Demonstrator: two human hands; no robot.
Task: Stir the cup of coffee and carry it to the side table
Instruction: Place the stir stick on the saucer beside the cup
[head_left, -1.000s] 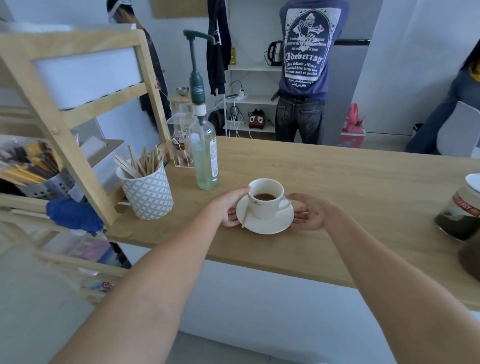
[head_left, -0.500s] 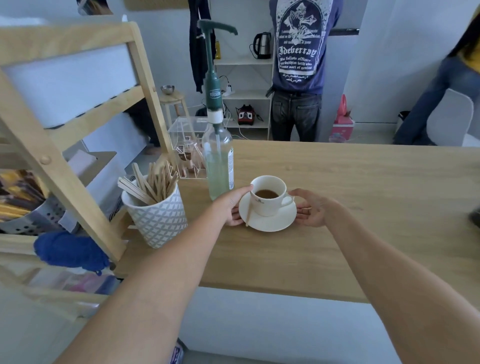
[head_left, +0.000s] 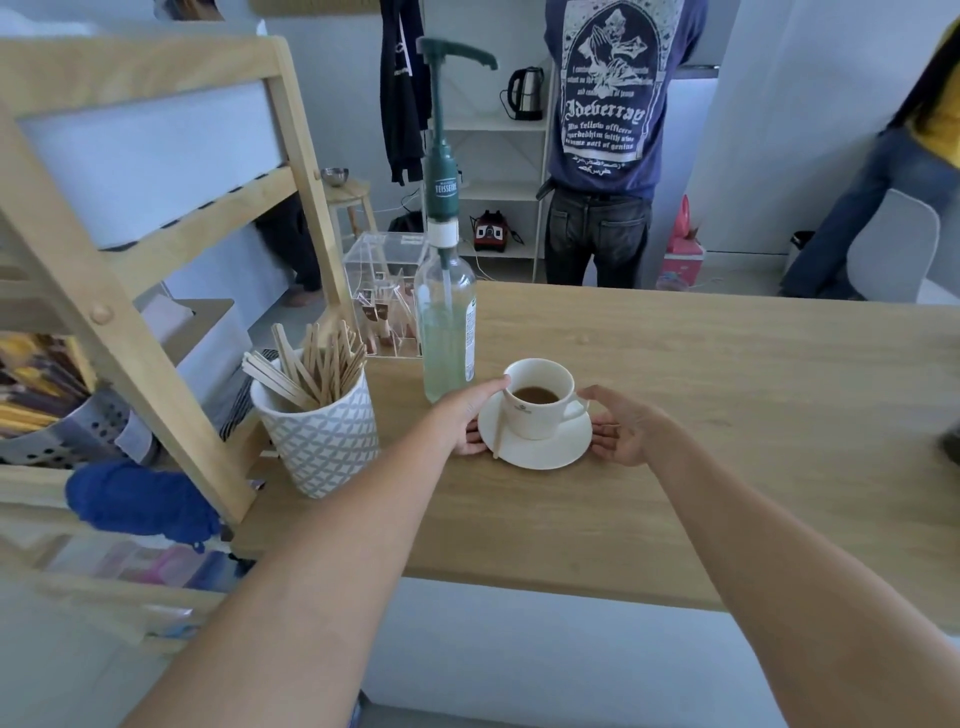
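Note:
A white cup (head_left: 540, 400) with brown coffee stands on a white saucer (head_left: 550, 452) on the wooden counter (head_left: 727, 415). A wooden stir stick (head_left: 498, 434) lies across the saucer's left side. My left hand (head_left: 467, 415) cups the saucer's left rim, its thumb touching the cup's lip. On the opposite side my right hand (head_left: 623, 431) holds the saucer's right rim beside the cup's handle. Whether the saucer rests on the counter or is lifted off it, I cannot tell.
A patterned pot of wooden stir sticks (head_left: 317, 426) stands left of the saucer. A pump bottle (head_left: 447, 322) and a clear box of sachets (head_left: 384, 301) sit behind it. A wooden rack (head_left: 130, 312) fills the left. Two people (head_left: 608, 135) stand beyond the counter.
Both hands stay at the saucer's sides. The view has swung and moved closer, so the jar at the right edge is out of sight.

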